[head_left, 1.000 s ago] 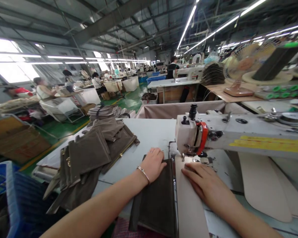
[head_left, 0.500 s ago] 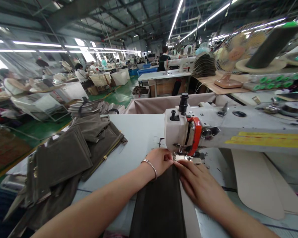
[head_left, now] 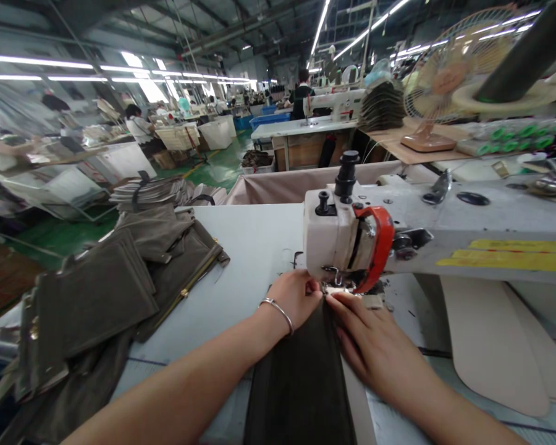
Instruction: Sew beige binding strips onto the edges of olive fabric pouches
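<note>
A long dark fabric panel (head_left: 301,383) lies on the machine bed, with a paler strip (head_left: 359,395) along its right side. My left hand (head_left: 293,298), with a bracelet on its wrist, pinches the panel's far end just in front of the needle area. Close beside it, my right hand (head_left: 368,327) has its thumb and fingers pressed together on the same end, at the right edge. Both sets of fingertips nearly meet below the head of a white sewing machine (head_left: 327,238) with a red guard (head_left: 380,247). The fingertips partly hide the panel's end.
Dark fabric pieces with zippers (head_left: 106,290) are heaped at left on the table (head_left: 245,241). Pale curved panels (head_left: 491,346) lie under the machine arm. Behind stand a fabric-lined bin (head_left: 278,185), a fan (head_left: 438,86) and a thread cone (head_left: 523,55). Other people work farther off.
The camera view has shifted slightly, so the machine looks larger and the fabric heap sits farther left. My hands keep their hold near the needle with little visible movement.
</note>
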Demonstrator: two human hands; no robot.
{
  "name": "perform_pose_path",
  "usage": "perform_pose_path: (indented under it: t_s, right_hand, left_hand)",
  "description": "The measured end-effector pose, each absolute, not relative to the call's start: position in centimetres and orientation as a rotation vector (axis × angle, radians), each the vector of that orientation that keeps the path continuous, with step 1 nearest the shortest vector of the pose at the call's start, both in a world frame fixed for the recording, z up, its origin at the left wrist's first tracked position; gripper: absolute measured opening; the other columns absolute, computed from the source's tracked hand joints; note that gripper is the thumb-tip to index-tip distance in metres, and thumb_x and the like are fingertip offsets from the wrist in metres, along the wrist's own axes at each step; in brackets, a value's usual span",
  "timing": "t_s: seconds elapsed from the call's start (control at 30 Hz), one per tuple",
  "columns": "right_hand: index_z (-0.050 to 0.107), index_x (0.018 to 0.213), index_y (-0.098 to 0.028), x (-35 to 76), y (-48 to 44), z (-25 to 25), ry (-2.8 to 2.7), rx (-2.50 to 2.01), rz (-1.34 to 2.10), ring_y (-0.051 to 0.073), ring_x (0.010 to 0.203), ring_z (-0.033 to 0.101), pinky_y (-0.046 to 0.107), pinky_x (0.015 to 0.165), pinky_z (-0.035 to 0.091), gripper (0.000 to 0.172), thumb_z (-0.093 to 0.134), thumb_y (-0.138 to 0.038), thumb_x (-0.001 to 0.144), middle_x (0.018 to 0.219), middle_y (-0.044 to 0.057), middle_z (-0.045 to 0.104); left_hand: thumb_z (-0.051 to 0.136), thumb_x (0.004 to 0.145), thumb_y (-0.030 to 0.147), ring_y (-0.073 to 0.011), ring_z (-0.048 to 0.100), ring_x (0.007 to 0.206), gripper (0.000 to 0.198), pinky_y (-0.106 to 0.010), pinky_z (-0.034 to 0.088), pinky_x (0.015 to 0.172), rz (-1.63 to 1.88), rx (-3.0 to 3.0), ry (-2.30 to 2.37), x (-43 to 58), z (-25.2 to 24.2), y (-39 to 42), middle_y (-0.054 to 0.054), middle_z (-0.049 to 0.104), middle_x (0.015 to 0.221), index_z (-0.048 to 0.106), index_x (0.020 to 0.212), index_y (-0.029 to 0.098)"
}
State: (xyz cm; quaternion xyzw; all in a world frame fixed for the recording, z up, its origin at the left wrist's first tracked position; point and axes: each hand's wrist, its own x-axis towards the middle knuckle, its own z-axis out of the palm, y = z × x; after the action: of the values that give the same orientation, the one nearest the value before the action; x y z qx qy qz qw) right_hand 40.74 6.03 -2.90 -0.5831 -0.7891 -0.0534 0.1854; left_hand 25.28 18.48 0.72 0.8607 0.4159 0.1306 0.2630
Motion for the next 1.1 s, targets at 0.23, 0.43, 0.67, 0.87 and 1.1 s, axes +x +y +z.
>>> perform_pose_path:
  t_s: [0.23, 0.43, 0.67, 0.87, 1.1]
  right_hand:
    - [0.037, 0.140, -0.013, 40.6, 6.0, -3.0, -2.225, -1.655, -0.198, 0.028, 0.114, 0.049, 0.046, 0.093, 0.044, 0.051, 0.045, -0.027, 0.092, 0.137, 0.013, 0.047]
    - [0.036, 0.141, -0.015, 40.6, 6.1, -3.0, -2.212, -1.661, -0.190, 0.027, 0.113, 0.051, 0.046, 0.091, 0.045, 0.052, 0.045, -0.028, 0.091, 0.136, 0.013, 0.047]
    - [0.035, 0.141, -0.015, 40.3, 6.4, -2.7, -2.188, -1.754, -0.109, 0.028, 0.107, 0.052, 0.047, 0.088, 0.044, 0.053, 0.044, -0.026, 0.090, 0.133, 0.013, 0.049]
    - [0.039, 0.137, -0.015, 40.4, 6.1, -2.5, -2.209, -1.698, -0.072, 0.027, 0.116, 0.047, 0.046, 0.095, 0.040, 0.047, 0.042, -0.025, 0.092, 0.134, 0.012, 0.049]
    - [0.040, 0.138, -0.015, 40.4, 6.2, -2.5, -2.191, -1.670, -0.128, 0.027, 0.116, 0.048, 0.045, 0.093, 0.043, 0.048, 0.044, -0.025, 0.091, 0.134, 0.014, 0.048]
  left_hand:
    - [0.053, 0.079, 0.024, -0.0164, 0.059, 0.068, 0.015, -0.024, 0.039, 0.059, 0.386, 2.353, 1.121, 25.5, 0.6, 18.6, -0.004, 0.067, 0.074, 0.066, 0.075, 0.017]
    - [0.053, 0.078, 0.024, -0.0149, 0.057, 0.064, 0.014, -0.023, 0.038, 0.057, 0.363, 2.342, 1.080, 25.3, 0.0, 18.8, -0.001, 0.065, 0.069, 0.065, 0.074, 0.018]
    - [0.054, 0.076, 0.020, -0.0163, 0.059, 0.068, 0.015, -0.024, 0.041, 0.061, 0.328, 2.379, 1.104, 25.6, 0.7, 18.7, -0.002, 0.066, 0.074, 0.068, 0.080, 0.018]
    - [0.051, 0.080, 0.020, -0.0173, 0.060, 0.068, 0.016, -0.024, 0.041, 0.059, 0.349, 2.475, 1.172, 25.7, 1.1, 18.3, -0.005, 0.067, 0.077, 0.067, 0.080, 0.016]
    - [0.050, 0.085, 0.022, -0.0190, 0.063, 0.073, 0.016, -0.026, 0.045, 0.065, 0.369, 2.506, 1.183, 25.9, 0.2, 18.7, -0.005, 0.068, 0.081, 0.065, 0.082, 0.017]
